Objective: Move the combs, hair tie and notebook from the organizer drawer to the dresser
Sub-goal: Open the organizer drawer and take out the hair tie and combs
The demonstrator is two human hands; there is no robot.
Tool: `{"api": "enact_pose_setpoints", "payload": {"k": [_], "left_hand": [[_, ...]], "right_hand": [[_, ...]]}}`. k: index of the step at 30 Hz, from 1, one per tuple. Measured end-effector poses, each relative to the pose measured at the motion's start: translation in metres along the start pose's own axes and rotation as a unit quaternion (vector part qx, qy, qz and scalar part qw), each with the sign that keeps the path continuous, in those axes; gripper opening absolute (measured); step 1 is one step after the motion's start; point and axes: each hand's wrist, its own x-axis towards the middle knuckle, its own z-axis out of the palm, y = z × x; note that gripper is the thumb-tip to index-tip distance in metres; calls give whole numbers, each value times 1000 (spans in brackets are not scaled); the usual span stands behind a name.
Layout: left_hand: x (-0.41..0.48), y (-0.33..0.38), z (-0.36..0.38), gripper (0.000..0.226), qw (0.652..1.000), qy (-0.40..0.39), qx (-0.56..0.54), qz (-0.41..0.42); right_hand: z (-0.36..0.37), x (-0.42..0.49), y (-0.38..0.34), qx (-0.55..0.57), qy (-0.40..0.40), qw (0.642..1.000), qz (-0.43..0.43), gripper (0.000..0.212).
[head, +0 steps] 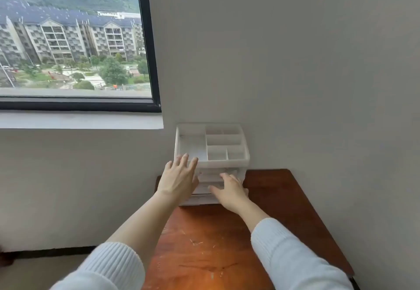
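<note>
From the head camera, a white organizer (212, 153) stands at the far end of the brown tabletop (204, 251) against the wall, its top tray split into compartments and its drawers below in front. The left hand (178, 179) hovers at the organizer's front left corner, fingers (185, 160) spread and holding nothing, while the right hand (229, 190) reaches the drawer fronts with fingers loosely open, also holding nothing. The combs, hair tie and notebook cannot be made out through the blurred drawer fronts.
</note>
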Motion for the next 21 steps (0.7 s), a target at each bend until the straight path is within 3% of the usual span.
{"api": "enact_pose_setpoints", "payload": {"k": [3, 6, 10, 13, 16, 19, 21], "left_hand": [[13, -11, 12, 53, 999, 19, 10, 32], [20, -18, 23, 51, 998, 32, -1, 59], [22, -23, 33, 60, 998, 36, 3, 57], [21, -17, 31, 48, 995, 60, -72, 34], [23, -14, 27, 44, 988, 50, -148, 2], [27, -16, 22, 45, 983, 13, -184, -14], [26, -18, 19, 44, 980, 4, -198, -18]], "right_hand": [[12, 18, 1, 143, -31, 987, 69, 60], [21, 27, 1, 313, -50, 939, 135, 55], [26, 35, -2, 523, -32, 821, 226, 37], [25, 35, -4, 628, -31, 731, 264, 27], [22, 30, -2, 655, -27, 710, 257, 31], [21, 19, 1, 658, -43, 708, 253, 28], [23, 8, 3, 649, -56, 714, 257, 38]]}}
